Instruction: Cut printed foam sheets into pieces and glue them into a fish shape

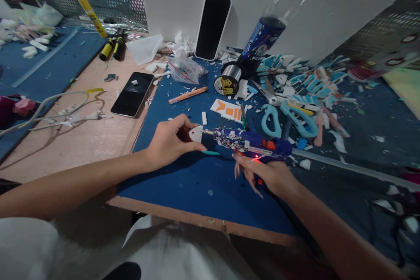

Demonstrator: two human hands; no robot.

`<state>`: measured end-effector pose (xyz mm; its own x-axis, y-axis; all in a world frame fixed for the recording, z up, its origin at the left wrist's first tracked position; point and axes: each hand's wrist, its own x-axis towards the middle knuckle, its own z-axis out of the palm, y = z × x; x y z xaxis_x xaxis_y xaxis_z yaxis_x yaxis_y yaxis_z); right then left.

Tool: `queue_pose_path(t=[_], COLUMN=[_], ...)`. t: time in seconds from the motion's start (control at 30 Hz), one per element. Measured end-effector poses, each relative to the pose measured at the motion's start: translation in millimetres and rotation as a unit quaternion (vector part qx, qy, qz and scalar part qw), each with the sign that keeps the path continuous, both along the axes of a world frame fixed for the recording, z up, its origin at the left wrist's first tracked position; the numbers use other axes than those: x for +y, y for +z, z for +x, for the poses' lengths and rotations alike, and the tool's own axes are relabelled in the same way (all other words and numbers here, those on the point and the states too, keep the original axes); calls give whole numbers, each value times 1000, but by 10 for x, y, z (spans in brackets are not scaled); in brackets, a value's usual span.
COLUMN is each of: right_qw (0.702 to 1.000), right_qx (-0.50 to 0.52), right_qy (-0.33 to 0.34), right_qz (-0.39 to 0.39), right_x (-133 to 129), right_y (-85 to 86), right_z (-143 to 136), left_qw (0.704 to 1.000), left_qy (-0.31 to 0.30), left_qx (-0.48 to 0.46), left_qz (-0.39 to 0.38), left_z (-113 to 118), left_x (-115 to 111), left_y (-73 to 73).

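Observation:
My left hand (173, 142) pinches a small white foam piece (196, 134) between thumb and fingers, over the blue mat (197, 183). A thin turquoise piece (211, 152) shows by the thumb tip; whether it is a nail or a separate part I cannot tell. My right hand (265, 173) is wrapped round the handle of a blue hot glue gun (252, 143), its red light lit. The gun's nozzle points left, at or very near the foam piece. A long translucent glue stick (348, 165) runs out of its back end.
Light blue scissors (288, 120), a wire spool (229, 81) and many foam scraps lie beyond the gun. A white-and-orange card (227, 110), an orange marker (188, 95) and a small white block (204, 118) are nearer. One phone (132, 94) lies left; another phone (213, 26) leans upright. A cut bottle (265, 37) stands behind.

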<state>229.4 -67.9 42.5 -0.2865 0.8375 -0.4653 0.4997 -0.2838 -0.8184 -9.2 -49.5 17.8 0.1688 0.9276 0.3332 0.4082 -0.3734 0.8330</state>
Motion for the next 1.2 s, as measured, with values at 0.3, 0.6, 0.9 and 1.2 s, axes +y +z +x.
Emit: queue_pose_path(t=[0.3,0.6,0.9,1.2], right_qw=[1000,1000,1000,998], right_qx=[7,19,16,24], right_qy=[11,-14,-5,-33], right_qz=[14,13,22,57], right_x=[-24,-6,-27,-21], right_y=[-47,-44,-89,-44], right_z=[24,25,22,15], left_qw=[1000,999,1000,999], left_qy=[16,15,2,9], left_qx=[-16,-21,-5,-25], left_qz=[-8,18,-12,17], left_z=[-4,-7,-2,-19], left_x=[-2,10,8,13], left_y=[8,-6,-7,-8])
